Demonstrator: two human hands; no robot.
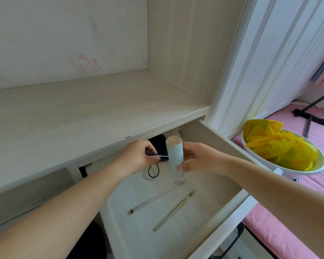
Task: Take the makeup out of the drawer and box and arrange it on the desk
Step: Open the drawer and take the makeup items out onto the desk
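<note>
Pale wood of the drawer [209, 208] fills the lower centre; two thin brushes [173, 211] lie untouched inside. At centre frame my right hand [200, 158] wraps a mint tube [174, 158], my left hand [137, 157] pinches a dark pouch [159, 146]. Beyond, the desk [73, 116] holds nothing, so I judge the arranging barely begun.

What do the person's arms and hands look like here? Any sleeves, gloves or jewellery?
Both forearms are bare, with no sleeves in view. The left hand and right hand wear no gloves, and no rings, watch or bracelets show. The nails look neat with a pale, glossy finish.
</note>
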